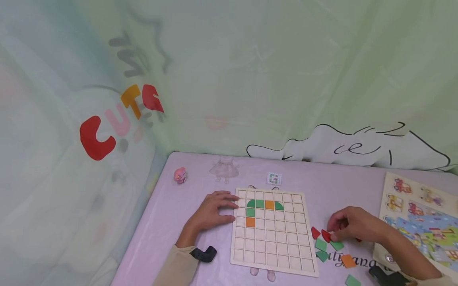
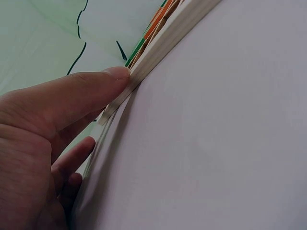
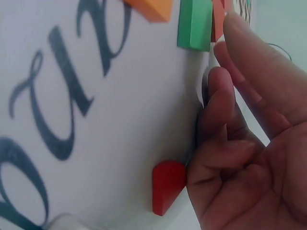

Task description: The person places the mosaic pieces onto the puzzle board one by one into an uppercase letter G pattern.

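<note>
As L hand touches bd, edgewise in L cam, whole in head

A: Left curtain: "CUTE", coloured capitals.
B: Lilac desk cloth: black script, "uty" legible, then apparently "an"; remainder partly covered, cannot read.
</note>
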### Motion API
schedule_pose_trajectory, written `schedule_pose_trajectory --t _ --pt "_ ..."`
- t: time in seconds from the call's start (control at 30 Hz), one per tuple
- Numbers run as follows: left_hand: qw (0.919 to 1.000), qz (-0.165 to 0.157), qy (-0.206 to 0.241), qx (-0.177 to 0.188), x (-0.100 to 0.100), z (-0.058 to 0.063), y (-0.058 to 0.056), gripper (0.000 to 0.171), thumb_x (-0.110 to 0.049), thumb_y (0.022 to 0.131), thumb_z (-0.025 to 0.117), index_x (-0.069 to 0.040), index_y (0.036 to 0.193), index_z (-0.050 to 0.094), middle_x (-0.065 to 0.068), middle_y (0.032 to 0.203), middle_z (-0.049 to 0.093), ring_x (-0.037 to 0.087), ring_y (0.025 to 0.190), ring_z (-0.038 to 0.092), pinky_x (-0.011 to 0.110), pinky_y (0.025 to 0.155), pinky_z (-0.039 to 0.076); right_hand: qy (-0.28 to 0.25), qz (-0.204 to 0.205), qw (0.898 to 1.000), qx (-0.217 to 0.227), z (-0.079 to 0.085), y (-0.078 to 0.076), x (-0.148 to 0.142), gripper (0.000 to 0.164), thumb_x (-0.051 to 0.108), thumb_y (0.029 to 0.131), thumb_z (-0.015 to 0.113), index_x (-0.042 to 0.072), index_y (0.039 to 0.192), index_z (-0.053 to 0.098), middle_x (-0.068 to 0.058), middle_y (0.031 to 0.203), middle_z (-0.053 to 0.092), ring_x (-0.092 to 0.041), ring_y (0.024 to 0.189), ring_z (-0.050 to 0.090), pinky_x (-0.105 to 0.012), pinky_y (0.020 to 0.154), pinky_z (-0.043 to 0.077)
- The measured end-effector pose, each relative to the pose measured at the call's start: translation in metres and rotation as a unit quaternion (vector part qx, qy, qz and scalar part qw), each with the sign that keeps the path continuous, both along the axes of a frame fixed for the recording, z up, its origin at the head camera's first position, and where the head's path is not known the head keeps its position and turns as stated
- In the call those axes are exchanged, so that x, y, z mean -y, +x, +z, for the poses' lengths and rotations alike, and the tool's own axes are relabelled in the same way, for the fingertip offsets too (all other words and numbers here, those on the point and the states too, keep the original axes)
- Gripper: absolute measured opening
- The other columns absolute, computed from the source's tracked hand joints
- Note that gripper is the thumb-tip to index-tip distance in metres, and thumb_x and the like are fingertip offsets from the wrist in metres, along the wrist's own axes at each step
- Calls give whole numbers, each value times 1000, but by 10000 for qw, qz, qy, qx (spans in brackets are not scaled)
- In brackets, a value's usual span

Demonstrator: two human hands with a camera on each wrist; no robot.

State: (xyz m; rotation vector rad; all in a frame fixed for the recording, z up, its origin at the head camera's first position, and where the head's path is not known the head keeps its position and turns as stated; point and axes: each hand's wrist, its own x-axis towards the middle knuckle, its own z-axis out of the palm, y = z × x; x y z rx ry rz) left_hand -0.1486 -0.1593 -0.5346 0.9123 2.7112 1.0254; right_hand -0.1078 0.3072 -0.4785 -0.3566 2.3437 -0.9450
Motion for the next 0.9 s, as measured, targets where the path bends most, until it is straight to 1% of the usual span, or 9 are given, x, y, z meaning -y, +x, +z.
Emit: schedule_pose_trajectory --t 0.07,0.2,0.33,0.4,0.57,0.7,0.8,0.9 --pt "10000 10 17 18 0 0 0 32 -32 84 81 -25 115 77 -11 140 64 19 143 46 49 113 36 -33 65 10000 51 1 0 -1 16 20 81 84 14 92 74 0 72 57 -9 64 52 -24 50 41" --pt "10000 14 47 39 0 -1 0 32 -32 84 82 -25 115 77 -12 140 64 19 143 46 49 113 36 -60 244 9996 104 1 -2 -4 21 18 77 86 15 93 73 -1 75 58 -10 65 53 -23 52 42" --pt "10000 15 24 9 0 -1 0 32 -32 84 82 -25 115 78 -12 139 64 19 143 46 49 113 36 -142 395 9990 135 0 -4 -5 24 18 76 87 15 94 71 -1 78 59 -10 66 54 -23 53 42" --pt "10000 7 40 -18 0 0 0 32 -32 84 82 -25 114 78 -11 139 64 20 142 47 50 112 36 -157 353 9991 172 0 -4 -5 22 20 77 86 15 93 71 -1 77 58 -10 64 54 -23 51 42" --pt "10000 5 51 -44 0 2 0 31 -32 84 82 -25 114 78 -11 139 65 20 142 48 50 112 37 -94 103 9994 324 0 -5 -4 17 23 84 82 13 92 71 0 71 55 -10 55 50 -23 46 40" --pt "10000 14 2 0 0 0 0 31 -32 84 81 -25 114 78 -11 139 64 20 143 47 50 113 36 -176 65 9993 309 -2 -6 -5 13 24 88 78 13 92 72 3 68 53 -9 50 46 -23 45 38" --pt "10000 14 16 19 0 0 0 31 -32 84 81 -25 114 78 -11 139 64 20 143 46 50 113 36 -296 12 9990 339 -3 -7 -7 14 23 89 78 12 94 72 3 69 54 -8 52 47 -23 45 38" --pt "10000 11 40 13 0 -1 0 31 -32 84 81 -25 114 78 -12 139 64 20 143 47 50 113 36 -398 24 9984 402 -5 -8 -9 18 21 86 81 10 97 73 2 72 55 -9 57 51 -24 48 39"
